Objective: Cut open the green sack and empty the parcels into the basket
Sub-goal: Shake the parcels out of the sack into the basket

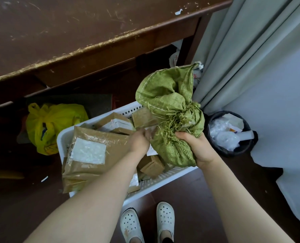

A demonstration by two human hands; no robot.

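The green woven sack (pixel 166 95) is crumpled and held over the right end of the white plastic basket (pixel 156 183), its frayed cut edge hanging down. My right hand (pixel 197 146) grips a bunched part of the sack from below. My left hand (pixel 140 140) reaches in at the sack's frayed opening, fingers partly hidden by the fabric. Several brown parcels lie in the basket: a large flat one with a white label (pixel 91 155) at the left, smaller boxes (pixel 152 165) under the sack, and others (pixel 117 123) at the far side.
A brown wooden desk (pixel 75 32) spans the top. A yellow plastic bag (pixel 52 125) lies on the floor left of the basket. A black bin (pixel 231 134) with white rubbish stands to the right, beside grey curtains (pixel 242 50). White clogs (pixel 147 223) are below.
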